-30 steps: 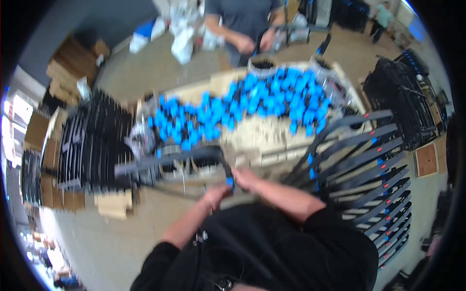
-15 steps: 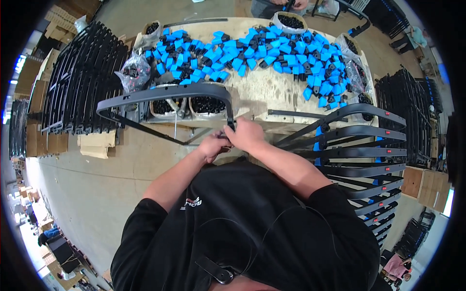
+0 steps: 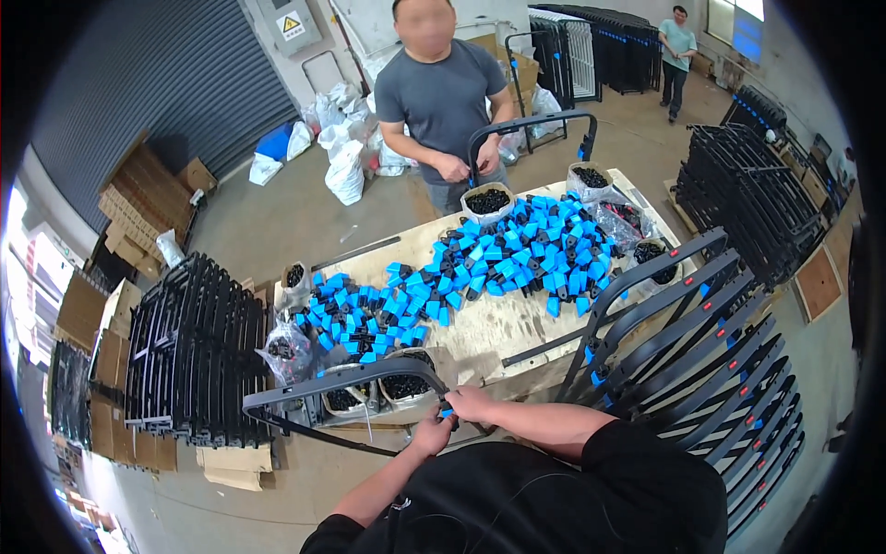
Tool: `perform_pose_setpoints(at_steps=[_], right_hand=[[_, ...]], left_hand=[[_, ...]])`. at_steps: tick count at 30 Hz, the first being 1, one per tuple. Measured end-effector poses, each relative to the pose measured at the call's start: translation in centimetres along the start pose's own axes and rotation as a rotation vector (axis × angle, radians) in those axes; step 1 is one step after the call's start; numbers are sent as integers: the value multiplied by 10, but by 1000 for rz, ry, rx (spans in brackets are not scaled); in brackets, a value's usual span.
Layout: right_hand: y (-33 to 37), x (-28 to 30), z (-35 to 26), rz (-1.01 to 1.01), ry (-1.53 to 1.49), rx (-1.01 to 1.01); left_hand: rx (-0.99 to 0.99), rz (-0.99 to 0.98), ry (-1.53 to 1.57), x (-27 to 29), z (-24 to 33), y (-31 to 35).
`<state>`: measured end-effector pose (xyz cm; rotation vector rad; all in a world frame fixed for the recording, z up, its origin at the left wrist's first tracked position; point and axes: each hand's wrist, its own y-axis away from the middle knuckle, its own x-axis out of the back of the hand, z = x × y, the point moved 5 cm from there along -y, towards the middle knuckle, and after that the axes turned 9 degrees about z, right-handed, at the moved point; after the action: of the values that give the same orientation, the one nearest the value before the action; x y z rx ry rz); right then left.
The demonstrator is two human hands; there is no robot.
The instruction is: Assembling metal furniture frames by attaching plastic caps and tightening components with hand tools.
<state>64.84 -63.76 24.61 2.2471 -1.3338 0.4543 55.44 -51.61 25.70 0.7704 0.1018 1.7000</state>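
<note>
A black tubular metal frame with rounded corners reaches from my hands leftward over the near table edge. My right hand is closed around its near end. Just below, my left hand pinches at the same end, where a small blue plastic piece shows between the hands. My fingers partly hide that piece, and how it sits on the tube cannot be made out. Beyond, many blue-and-black plastic pieces lie heaped across the wooden table.
Tubs of small black parts stand by the near edge, with others at the far side. Black frames are stacked at my right, more at left. A co-worker across the table handles another frame; another person stands farther back.
My view has tilted up, so the co-worker's upper body and the back of the room now show. Both hands stay at the frame's end, and a blue piece now shows between them.
</note>
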Motion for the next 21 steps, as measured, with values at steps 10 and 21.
perform_pose_setpoints(at_steps=[10, 21], right_hand=[[3, -7, 20, -311, -754, -359], [19, -6, 10, -233, -579, -417]], left_hand=[[38, -73, -17, 5, -10, -15], [60, -77, -38, 1, 0, 3]])
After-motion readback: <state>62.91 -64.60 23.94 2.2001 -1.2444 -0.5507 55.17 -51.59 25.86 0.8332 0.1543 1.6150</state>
